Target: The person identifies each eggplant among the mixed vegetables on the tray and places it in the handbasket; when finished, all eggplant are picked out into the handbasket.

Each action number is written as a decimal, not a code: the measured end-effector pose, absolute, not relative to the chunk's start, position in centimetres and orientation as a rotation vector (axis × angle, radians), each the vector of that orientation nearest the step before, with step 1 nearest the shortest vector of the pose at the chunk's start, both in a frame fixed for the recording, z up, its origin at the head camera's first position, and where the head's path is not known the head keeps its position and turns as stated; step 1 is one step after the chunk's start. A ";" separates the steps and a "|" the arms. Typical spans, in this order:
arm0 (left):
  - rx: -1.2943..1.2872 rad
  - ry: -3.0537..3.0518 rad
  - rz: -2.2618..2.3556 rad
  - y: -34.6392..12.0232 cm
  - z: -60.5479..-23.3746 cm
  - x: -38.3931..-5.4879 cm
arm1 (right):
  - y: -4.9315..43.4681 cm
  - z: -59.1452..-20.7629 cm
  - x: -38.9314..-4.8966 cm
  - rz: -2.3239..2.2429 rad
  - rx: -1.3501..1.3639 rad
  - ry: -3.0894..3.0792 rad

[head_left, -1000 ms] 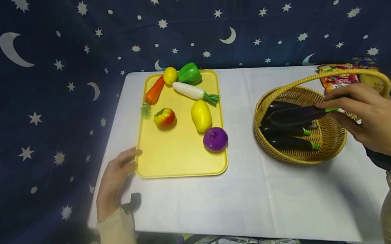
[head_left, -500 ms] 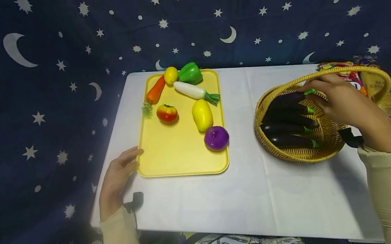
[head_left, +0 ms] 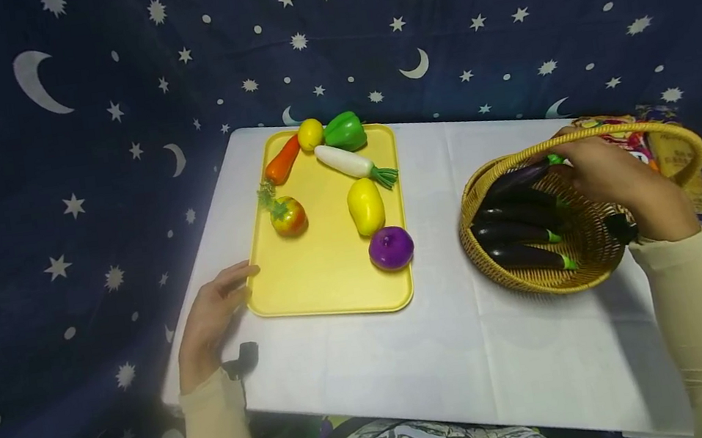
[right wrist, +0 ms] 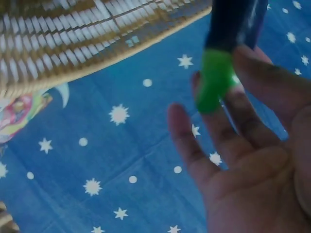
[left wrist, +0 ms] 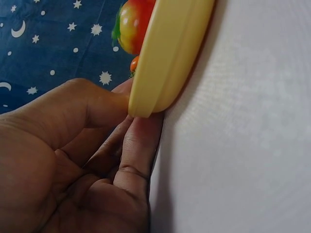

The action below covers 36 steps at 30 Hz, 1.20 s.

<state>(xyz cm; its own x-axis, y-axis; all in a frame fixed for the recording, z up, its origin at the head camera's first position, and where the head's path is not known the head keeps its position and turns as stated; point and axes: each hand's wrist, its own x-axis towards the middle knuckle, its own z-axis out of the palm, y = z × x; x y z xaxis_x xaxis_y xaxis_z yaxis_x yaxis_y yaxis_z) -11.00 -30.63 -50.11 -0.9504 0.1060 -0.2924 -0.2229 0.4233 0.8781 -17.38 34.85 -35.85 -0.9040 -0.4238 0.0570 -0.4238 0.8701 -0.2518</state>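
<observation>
My left hand [head_left: 210, 315] grips the left rim of a yellow tray [head_left: 312, 279]; in the left wrist view the thumb lies against the rim, with fingers beneath it. On the tray's left side sits a red-yellow tomato [head_left: 288, 217]. At the right, my right hand [head_left: 611, 170] reaches under the handle of a wicker basket [head_left: 533, 290]. Thumb and fingers pinch a dark eggplant [head_left: 519, 178] near its green stem [right wrist: 214, 80], its body slanting over the basket's far inner side. Several other eggplants [head_left: 522, 255] lie below it in the basket.
Along the tray's back and right are a carrot [head_left: 283, 161], lemon [head_left: 310, 135], green pepper [head_left: 345, 132], white radish [head_left: 343, 161], yellow mango [head_left: 366, 207] and purple round vegetable [head_left: 391, 248]. Colourful packets [head_left: 697, 192] lie behind the basket on the white-covered table [head_left: 449, 354].
My right hand has moved left and into the basket, bringing an eggplant by its stem end. The tomato has rolled right, then back left on the tray. My left hand has stayed at the rim.
</observation>
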 end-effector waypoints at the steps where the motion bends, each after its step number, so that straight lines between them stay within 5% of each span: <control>1: -0.087 2.384 1.540 -30.6 -50.1 -11.0 | 35.1 -36.0 -17.7 -0.373 -0.678 3.006; 26: -0.151 2.360 1.564 -30.6 -50.2 -11.9 | 35.7 -37.6 -21.1 -0.203 -0.552 2.764; 36: -0.117 2.552 1.338 -30.1 -48.1 -12.5 | 33.6 -37.1 -16.2 -0.353 -0.581 2.980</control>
<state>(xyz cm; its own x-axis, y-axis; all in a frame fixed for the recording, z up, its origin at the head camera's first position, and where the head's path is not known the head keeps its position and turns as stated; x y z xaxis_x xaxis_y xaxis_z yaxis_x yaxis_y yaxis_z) -12.54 -30.14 -48.05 -0.9636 0.0475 -0.2630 -0.1893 0.5734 0.7971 -16.17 33.61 -37.08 -0.9242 -0.3800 -0.0389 -0.3604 0.9012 -0.2407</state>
